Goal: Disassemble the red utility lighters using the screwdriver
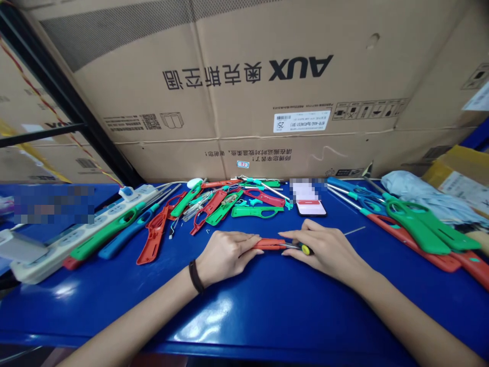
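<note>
My left hand [228, 255] is closed around one end of a red-orange lighter casing [270, 244], held low over the blue table. In my right hand [324, 250] is a small screwdriver [306, 249] with a yellow and black handle. Its metal shaft meets the right end of the casing, and my right fingertips are close to that end too. Whether the tip sits inside the casing is hidden. Just behind my hands lie opened lighter shells, among them a green half [257, 211] and a red half [152, 239], with loose metal parts.
Long-necked lighters [420, 234] are piled at the right, near a light blue cloth [431, 196]. On the left, a white power strip [80, 229] has green and blue lighters beside it. A phone [310, 204] lies behind my right hand. A large cardboard box [244, 117] walls off the back.
</note>
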Action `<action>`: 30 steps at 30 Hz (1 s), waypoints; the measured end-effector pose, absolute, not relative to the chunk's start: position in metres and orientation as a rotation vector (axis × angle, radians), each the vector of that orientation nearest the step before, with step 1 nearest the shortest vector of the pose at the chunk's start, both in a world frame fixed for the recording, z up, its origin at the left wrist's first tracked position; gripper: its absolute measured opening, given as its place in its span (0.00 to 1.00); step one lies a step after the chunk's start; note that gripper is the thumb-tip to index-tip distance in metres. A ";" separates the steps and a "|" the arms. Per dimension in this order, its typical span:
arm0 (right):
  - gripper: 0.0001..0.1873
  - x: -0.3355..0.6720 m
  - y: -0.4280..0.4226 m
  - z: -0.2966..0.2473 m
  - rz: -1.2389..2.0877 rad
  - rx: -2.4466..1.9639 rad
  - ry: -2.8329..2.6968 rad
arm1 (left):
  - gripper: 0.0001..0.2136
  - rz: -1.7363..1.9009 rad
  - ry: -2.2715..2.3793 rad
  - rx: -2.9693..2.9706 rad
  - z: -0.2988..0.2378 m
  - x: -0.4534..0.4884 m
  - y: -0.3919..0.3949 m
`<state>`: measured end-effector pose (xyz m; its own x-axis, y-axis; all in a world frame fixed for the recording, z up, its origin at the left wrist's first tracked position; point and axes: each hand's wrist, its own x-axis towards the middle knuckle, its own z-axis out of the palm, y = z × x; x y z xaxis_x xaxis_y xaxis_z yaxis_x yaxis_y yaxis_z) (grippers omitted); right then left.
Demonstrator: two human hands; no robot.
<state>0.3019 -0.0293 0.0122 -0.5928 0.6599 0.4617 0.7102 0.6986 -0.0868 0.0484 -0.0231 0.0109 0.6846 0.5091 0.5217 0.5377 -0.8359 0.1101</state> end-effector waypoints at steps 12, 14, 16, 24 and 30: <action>0.12 0.291 -0.033 0.016 -0.046 -0.942 -2.535 | 0.13 -0.828 -0.962 -2.954 0.011 0.056 -0.024; 0.12 0.290 -0.033 0.016 -0.046 -0.937 -2.538 | 0.12 -0.857 -0.994 -2.980 0.011 0.059 -0.025; 0.12 0.290 -0.033 0.017 -0.038 -0.931 -2.544 | 0.12 -0.888 -1.004 -3.008 0.011 0.061 -0.025; 0.12 0.289 -0.034 0.020 -0.020 -0.916 -2.575 | 0.11 -0.889 -0.909 -3.022 0.014 0.063 -0.025; 0.12 0.291 -0.035 0.019 0.018 -0.929 -2.582 | 0.11 -0.808 -0.924 -3.068 0.016 0.065 -0.025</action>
